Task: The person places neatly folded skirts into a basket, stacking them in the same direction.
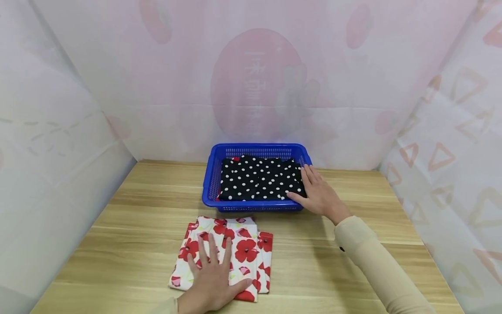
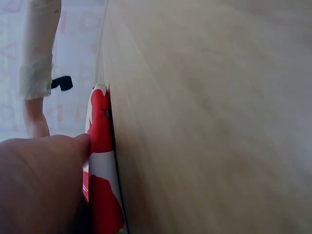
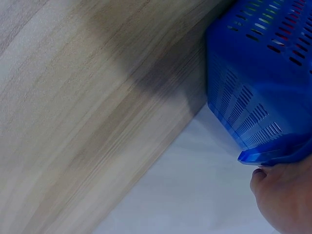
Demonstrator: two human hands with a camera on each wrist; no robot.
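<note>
A folded white cloth with red flowers (image 1: 245,250) lies on the table in front of me. My left hand (image 1: 211,279) rests on it with the fingers spread; the left wrist view shows the thumb against the folded cloth's edge (image 2: 101,126). Behind it stands a blue plastic basket (image 1: 209,183) holding a folded black cloth with white dots (image 1: 259,179). At the basket's right rim, my right hand (image 1: 319,194) reaches over with extended fingers, the thumb close over the dotted cloth. In the right wrist view, that hand (image 3: 287,195) touches the basket rim.
Bits of red cloth (image 1: 235,158) peek out from under the dotted cloth in the basket. The wooden table (image 1: 129,226) is bounded by a pink printed backdrop (image 1: 164,109) behind and white patterned sheets (image 1: 451,144) at both sides.
</note>
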